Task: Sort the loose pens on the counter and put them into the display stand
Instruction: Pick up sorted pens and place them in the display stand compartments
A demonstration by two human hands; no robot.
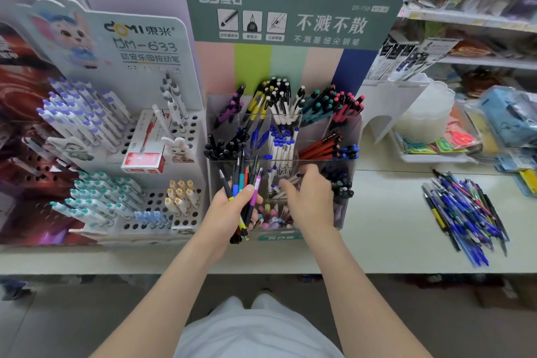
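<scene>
L hand (pixel 232 212): low centre, just in front of display stand (pixel 348 180); fingers + thumb wrapped round pen bunch (pixel 245 183), clamped tight.
pen bunch: mixed colours (black, teal, red, magenta, one w/ yellow grip). Roughly upright, tops fan out above the fist, other ends stick out below.
R hand (pixel 312 197): just right of L hand, palm down, fingers bent into the stand's front-mid compartment. Fingertips sit among the pens in there; can't tell if they pinch one or only touch.
counter (pixel 377 235): pale top, carries both stands + the pile.
loose pens (pixel 465 212): pile lying flat on counter, far right, well apart from both hands. Mostly blue, some black, a few yellow/pink.
display stand: clear walls, tiered compartments, green header card w/ pastel stripes behind.
- back row: purple, yellow-black, white, teal, red-capped pens.
- mid row: black, blue, white w/ blue caps, red-orange beside blue.
- front row, right of R hand: dark pens.
white stand (pixel 162 131): just left of display stand; hole grid w/ purple-, teal- + yellow-cap pens, red box (pixel 142 158) lying on it.
shelves (pixel 479 17): behind, right side; packaged goods, blurred.
</scene>
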